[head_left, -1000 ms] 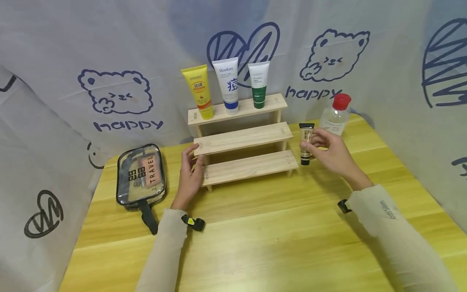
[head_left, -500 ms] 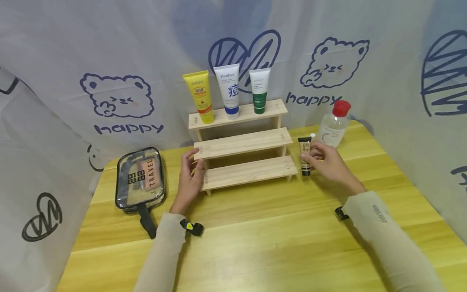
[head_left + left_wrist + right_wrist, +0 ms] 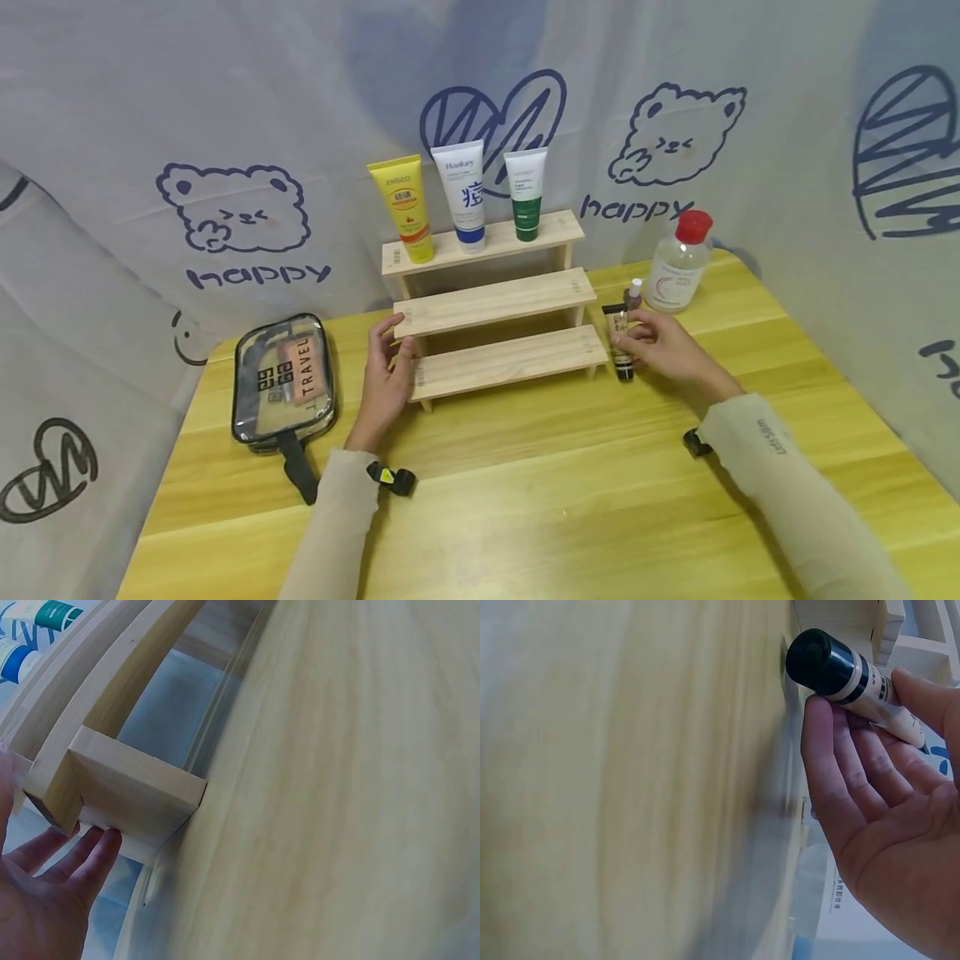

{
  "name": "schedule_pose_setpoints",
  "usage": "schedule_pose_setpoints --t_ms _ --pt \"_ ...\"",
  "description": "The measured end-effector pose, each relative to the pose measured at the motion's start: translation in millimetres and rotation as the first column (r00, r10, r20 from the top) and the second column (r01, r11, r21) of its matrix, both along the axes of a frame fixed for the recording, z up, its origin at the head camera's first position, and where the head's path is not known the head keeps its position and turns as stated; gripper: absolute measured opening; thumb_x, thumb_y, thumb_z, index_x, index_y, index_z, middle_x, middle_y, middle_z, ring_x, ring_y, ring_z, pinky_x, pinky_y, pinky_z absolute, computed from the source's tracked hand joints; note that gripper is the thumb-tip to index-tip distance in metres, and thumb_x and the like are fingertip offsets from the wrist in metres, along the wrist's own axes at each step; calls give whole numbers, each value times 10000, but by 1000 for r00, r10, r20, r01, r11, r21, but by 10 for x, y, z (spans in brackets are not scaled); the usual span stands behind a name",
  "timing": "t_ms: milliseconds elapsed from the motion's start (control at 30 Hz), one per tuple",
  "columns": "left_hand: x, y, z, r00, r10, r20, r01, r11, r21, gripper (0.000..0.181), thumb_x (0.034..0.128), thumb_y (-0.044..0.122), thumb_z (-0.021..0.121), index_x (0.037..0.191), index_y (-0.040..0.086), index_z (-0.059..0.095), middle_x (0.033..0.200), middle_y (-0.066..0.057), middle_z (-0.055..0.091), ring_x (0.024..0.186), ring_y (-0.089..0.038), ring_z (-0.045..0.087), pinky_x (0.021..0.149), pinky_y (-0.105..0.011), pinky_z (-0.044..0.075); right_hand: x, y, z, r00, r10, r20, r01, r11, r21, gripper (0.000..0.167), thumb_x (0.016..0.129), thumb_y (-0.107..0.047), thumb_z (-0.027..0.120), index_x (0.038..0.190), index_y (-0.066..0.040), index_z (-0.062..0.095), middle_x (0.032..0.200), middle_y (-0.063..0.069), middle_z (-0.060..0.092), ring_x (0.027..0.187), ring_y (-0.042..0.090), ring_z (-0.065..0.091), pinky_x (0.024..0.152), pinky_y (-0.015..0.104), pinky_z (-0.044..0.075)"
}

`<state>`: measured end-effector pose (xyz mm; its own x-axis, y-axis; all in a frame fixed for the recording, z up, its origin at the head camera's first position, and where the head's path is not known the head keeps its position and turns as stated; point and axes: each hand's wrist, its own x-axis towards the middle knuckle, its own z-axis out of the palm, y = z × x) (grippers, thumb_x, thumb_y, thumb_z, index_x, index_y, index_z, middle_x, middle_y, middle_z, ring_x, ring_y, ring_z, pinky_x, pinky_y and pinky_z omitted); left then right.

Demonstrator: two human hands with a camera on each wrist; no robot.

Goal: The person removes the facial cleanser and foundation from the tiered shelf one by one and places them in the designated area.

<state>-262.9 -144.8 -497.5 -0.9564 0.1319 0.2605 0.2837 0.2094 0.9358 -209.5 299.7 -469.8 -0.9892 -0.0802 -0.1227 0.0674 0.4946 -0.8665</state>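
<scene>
Evidently, in the head view, a yellow tube (image 3: 406,204), a blue-marked tube (image 3: 460,187) and a green tube (image 3: 525,204) are stood cap-down along the top of the rack (image 3: 495,302), the caps presumably serving as flat bases. The rack's left end is touched by the left hand (image 3: 386,387), apparently as a brace against shifting. The small tube (image 3: 617,323) is held cap-down by the right hand (image 3: 663,350), just beside the rack's right end; a white-capped bottle (image 3: 635,289) is partly hidden behind it, with a red-capped bottle (image 3: 675,275) near. A pouch (image 3: 258,417) is noted on the table (image 3: 525,500), left of the rack. In the left wrist view, the fingers (image 3: 96,866) are found parted and slightly bent, their tips laid against the rack's end; nothing is clasped, and the thumb is only partly shown. In the right wrist view, the small tube is pinched between thumb and fingertips, parted only by the tube's thickness. The dark cap is left uncovered, as is judged fitting for an upright hold; whether the table is touched by it cannot be told.
</scene>
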Motion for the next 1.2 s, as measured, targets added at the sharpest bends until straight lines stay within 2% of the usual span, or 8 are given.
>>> schedule_pose_setpoints --t_ms 200,467,600,800,1033,1200 --pt "-12 37 -8 1000 -13 -3 13 1000 -8 450 1178 233 505 1612 167 401 1377 -277 596 1332 -445 644 1067 -526 502 -30 1 -41 1000 6 28 -5 1000 -14 603 1113 -236 669 1552 112 448 1274 307 724 968 151 735 804 314 661" --pt "-18 96 -13 999 -29 -13 30 1000 5 442 1172 208 524 1600 168 417 1365 -264 592 1344 -452 639 1072 -554 507 -46 46 -112 998 -4 56 4 1000 0 679 1102 -292 689 1559 137 428 1298 320 693 944 129 726 787 311 665" --pt "-41 115 -32 999 -46 -23 46 999 0 441 1170 216 531 1594 165 421 1357 -275 608 1338 -448 644 1063 -553 517 -34 80 -139 998 -1 63 0 1000 26 626 1104 -269 684 1522 144 470 1285 301 671 936 144 702 764 306 659" --pt "-32 89 -40 999 -31 -20 30 999 -21 446 1171 238 534 1600 202 419 1371 -241 621 1337 -427 646 1058 -546 517 -69 72 -173 999 6 49 -8 999 49 576 1102 -269 687 1474 136 518 1267 281 681 954 150 684 752 295 654" --pt "-17 28 -28 1000 -20 -18 20 1000 -11 452 1174 247 527 1608 210 409 1366 -252 598 1350 -441 634 1075 -574 508 -157 16 -141 999 7 47 -12 996 87 627 1098 -269 693 1499 167 490 1295 314 686 990 200 695 748 281 648" --pt "-10 -13 -13 1000 -6 -20 5 1000 -6 453 1175 246 523 1611 213 407 1371 -286 597 1351 -444 635 1079 -589 503 -174 -53 -81 999 12 38 -17 988 152 566 1077 -248 719 1430 166 560 1177 256 715 904 175 688 716 279 629"
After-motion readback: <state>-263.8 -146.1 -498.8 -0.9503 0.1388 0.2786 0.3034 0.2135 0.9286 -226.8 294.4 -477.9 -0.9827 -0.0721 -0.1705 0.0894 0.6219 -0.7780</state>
